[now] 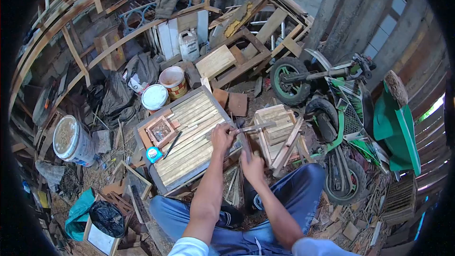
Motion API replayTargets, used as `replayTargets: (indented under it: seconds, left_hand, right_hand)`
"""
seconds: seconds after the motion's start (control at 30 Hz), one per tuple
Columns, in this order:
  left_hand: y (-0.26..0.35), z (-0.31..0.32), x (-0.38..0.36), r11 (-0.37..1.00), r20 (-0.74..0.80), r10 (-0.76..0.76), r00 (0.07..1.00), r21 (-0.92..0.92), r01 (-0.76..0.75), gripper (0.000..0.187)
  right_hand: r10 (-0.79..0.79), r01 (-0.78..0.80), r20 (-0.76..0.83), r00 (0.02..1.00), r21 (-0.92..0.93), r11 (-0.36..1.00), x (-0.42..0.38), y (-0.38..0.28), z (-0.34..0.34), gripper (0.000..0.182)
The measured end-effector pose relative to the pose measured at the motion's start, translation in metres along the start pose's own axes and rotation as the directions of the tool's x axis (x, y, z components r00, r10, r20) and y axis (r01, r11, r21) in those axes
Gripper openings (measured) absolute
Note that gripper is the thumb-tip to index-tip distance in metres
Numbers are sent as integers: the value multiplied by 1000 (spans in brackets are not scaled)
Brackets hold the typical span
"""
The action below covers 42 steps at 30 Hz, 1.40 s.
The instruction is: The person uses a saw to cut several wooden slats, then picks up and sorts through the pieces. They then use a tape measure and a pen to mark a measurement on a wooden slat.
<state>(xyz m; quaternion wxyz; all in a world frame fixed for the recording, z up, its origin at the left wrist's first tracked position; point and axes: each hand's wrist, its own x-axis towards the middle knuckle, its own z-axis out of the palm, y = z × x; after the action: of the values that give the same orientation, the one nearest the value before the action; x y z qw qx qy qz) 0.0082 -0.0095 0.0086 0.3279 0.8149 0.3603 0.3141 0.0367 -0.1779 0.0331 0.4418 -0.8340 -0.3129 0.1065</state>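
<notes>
My left hand (222, 136) is closed on a thin, flat strip (258, 126) that juts out to the right past the table edge. Just below it, my right hand (252, 167) is wrapped round a dark, narrow tool (245, 146) whose upper end reaches up to the strip; I cannot tell its kind. Both hands are by the right edge of a low table (190, 127) topped with pale wooden slats in a grey frame. On that top lie a blue tape measure (153, 154), a dark pencil-like stick (172, 144) and a small wooden box (160, 131) of small bits.
A small slatted wooden frame (280, 128) stands right of the table. Beyond it is a green minibike (343, 114) beside a green wheelbarrow (395, 123). Buckets (154, 97) stand behind the table, a larger bucket (71, 142) at left. Wood scraps litter the floor.
</notes>
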Motion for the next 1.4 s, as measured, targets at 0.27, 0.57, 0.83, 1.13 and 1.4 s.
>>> replayTargets:
  seconds: [0.27, 0.57, 0.83, 1.13, 1.4]
  left_hand:
    - [-3, 3, 1, 997, 30, -78, 997, 27, 77, 26]
    - [-9, 5, 1, 999, -39, 38, 999, 25, -37, 24]
    - [-9, 6, 0, 999, -47, 40, 998, 37, -38, 25]
    - [-5, 6, 1, 1000, -35, -1, 999, 17, 2, 27]
    - [-5, 16, 12, 995, -70, -97, 993, -45, 94, 23]
  right_hand:
    - [91, -92, 67, 994, 4, 996, -132, -12, -73, 38]
    - [6, -5, 43, 999, -26, 1000, 9, -41, -19, 38]
    - [142, -141, 90, 986, -12, 990, -81, -25, -53, 37]
    - [-17, 17, 18, 1000, -3, 1000, -91, -21, -59, 39]
    - [-16, 16, -69, 998, 0, 1000, -83, -14, -35, 44]
